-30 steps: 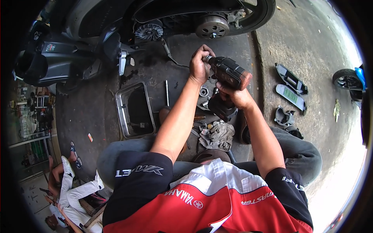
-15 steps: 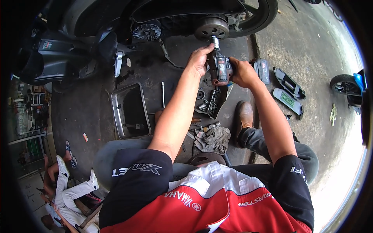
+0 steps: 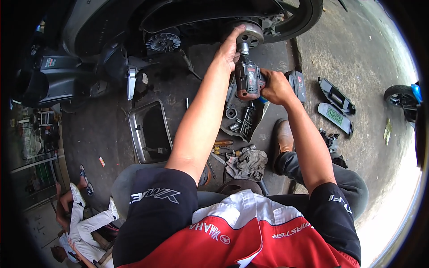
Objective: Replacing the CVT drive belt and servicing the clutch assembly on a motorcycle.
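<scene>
A cordless impact wrench (image 3: 248,83) is in my right hand (image 3: 276,87), its fingers closed round the handle. The silver socket (image 3: 242,48) on its nose points at the round metal clutch bell (image 3: 254,35) on the scooter's side and meets its centre. My left hand (image 3: 229,50) grips the left edge of the bell, thumb lying across its face; its other fingers are partly hidden. Below the wrench lies a tool tray (image 3: 257,123) with sockets and bits. A finned fan wheel (image 3: 163,42) sits on the engine left of my left hand.
The scooter's rear tyre (image 3: 304,20) stands at upper right. A metal basin (image 3: 134,134) lies left of my left arm. Black plastic covers (image 3: 336,117) lie at right. A grey rag (image 3: 248,163) and screwdrivers (image 3: 223,143) lie before me. Another person (image 3: 85,228) sits at lower left.
My left hand has moved up from beside the socket onto the clutch bell. The wrench and my right hand have shifted slightly left and down in the view.
</scene>
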Demonstrator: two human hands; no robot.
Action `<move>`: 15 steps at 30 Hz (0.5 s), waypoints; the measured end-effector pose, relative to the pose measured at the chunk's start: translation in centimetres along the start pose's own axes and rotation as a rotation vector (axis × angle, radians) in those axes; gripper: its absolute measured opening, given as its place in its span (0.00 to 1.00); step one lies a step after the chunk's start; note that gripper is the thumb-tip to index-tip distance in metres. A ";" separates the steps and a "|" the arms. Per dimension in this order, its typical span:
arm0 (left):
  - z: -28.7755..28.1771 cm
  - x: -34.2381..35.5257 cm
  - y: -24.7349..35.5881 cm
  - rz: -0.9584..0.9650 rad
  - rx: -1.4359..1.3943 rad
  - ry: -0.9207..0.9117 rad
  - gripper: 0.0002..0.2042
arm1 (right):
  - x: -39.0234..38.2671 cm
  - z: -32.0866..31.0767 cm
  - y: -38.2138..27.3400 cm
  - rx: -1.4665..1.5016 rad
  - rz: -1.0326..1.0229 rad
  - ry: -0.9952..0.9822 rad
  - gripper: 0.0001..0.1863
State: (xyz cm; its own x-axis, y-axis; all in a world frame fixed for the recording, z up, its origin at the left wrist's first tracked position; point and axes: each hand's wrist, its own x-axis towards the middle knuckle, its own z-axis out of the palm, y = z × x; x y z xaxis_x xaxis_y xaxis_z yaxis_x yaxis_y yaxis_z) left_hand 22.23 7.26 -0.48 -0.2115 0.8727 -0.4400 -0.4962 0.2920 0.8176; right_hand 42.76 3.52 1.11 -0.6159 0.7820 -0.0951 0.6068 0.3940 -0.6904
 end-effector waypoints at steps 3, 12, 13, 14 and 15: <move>1.3 -1.7 0.1 0.066 -0.106 -0.052 0.34 | 0.0 -0.4 0.6 -0.056 0.036 -0.003 0.24; 0.2 -0.5 -0.9 0.140 -0.184 -0.081 0.41 | 0.3 -1.3 0.1 -0.131 0.031 -0.055 0.25; 0.1 -0.5 -1.1 0.142 -0.169 -0.088 0.43 | 0.3 -1.3 0.3 -0.134 0.035 -0.056 0.25; 0.1 -0.5 -1.2 0.144 -0.153 -0.096 0.45 | 0.5 -1.3 0.4 -0.137 0.029 -0.042 0.25; -0.1 -0.4 -1.2 0.139 -0.121 -0.109 0.48 | 0.5 -1.2 0.5 -0.137 0.021 -0.030 0.26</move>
State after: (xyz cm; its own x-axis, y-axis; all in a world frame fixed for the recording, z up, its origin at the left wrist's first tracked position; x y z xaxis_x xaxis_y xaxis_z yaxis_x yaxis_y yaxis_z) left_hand 22.82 6.54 -1.31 -0.1959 0.9405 -0.2777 -0.5677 0.1221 0.8141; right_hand 43.30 4.68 1.59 -0.6158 0.7769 -0.1313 0.6813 0.4412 -0.5841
